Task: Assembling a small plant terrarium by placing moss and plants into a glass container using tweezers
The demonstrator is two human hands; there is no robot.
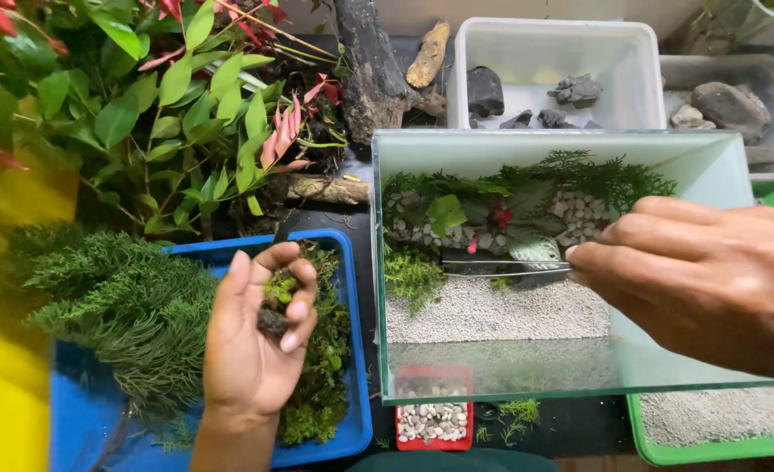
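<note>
We see the scene in soft, even daylight, bright enough that colours read vividly and shadows stay faint. The glass tank (562, 262) throws pale reflections along its front pane. A yellow shape (6, 350) at the left edge is smeared, perhaps by motion. Most of the middle is sharp; the corners bend slightly outward.

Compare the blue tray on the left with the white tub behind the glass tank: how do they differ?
The blue tray is shallow and holds green moss; the white tub is deep and holds a few dark stones. The left hand, clutching a moss clump, hovers over the blue tray; no hand is near the white tub. Both are rectangular plastic containers.
</note>
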